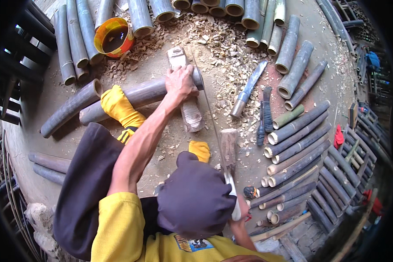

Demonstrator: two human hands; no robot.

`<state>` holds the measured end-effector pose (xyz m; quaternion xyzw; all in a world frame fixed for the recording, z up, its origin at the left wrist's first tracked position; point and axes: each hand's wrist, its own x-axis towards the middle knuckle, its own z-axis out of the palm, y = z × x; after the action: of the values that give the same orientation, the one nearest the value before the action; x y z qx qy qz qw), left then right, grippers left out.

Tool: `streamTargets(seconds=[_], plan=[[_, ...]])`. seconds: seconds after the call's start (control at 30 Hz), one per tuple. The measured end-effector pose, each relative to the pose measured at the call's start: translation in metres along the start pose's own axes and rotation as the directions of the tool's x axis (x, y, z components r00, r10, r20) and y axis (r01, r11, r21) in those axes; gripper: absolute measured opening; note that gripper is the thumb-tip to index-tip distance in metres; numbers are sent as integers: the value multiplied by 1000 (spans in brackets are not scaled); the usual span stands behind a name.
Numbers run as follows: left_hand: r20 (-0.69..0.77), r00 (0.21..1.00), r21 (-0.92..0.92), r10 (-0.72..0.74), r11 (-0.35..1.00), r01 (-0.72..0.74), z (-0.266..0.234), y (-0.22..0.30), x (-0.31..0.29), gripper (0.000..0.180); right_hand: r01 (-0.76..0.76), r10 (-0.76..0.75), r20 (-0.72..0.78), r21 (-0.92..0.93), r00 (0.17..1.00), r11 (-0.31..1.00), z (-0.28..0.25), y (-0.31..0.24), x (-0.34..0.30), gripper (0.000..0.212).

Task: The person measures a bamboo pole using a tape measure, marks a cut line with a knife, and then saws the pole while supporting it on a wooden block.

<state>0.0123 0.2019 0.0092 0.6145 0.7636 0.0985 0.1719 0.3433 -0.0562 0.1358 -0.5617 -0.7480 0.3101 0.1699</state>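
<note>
My left hand (181, 83) grips a thick dark bamboo tube (139, 94) near its right end, pressing it onto a wooden block (191, 114). A yellow-socked left foot (119, 105) rests on the same tube further left. My right hand (240, 210), partly hidden beside my dark-trousered knee (196, 194), is closed on the pale handle of a handsaw (212, 114). Its long thin blade runs up and away, lying at the tube's right end. Whether the teeth are in the bamboo I cannot tell. The right foot (199, 150) shows in a yellow sock beyond the knee.
Cut bamboo tubes lie in rows at the far side, such as this one (288, 46), and at the right (299, 122). Wood chips (222, 56) cover the ground. A broad blade (251, 87), a short wooden block (229, 148) and an orange-yellow tub of dark liquid (114, 38) stand around.
</note>
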Motion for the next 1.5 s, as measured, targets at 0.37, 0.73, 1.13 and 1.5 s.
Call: streamTargets(seconds=[0.37, 0.73, 1.13, 1.5], plan=[[71, 997, -30, -7, 1000, 9, 10, -4, 7, 56, 23, -24, -38, -26, 999, 999, 0, 2, 17, 38], [106, 994, -34, -14, 999, 18, 1, -2, 3, 44, 13, 5, -84, 213, 996, 977, 59, -13, 140, 38], [39, 998, 27, 57, 998, -58, 13, -5, 9, 53, 11, 8, -60, 307, 998, 952, 54, -8, 150, 43], [78, 996, 91, -32, 996, 25, -1, 10, 8, 57, 95, -87, -68, 125, 994, 988, 48, 12, 110, 40]])
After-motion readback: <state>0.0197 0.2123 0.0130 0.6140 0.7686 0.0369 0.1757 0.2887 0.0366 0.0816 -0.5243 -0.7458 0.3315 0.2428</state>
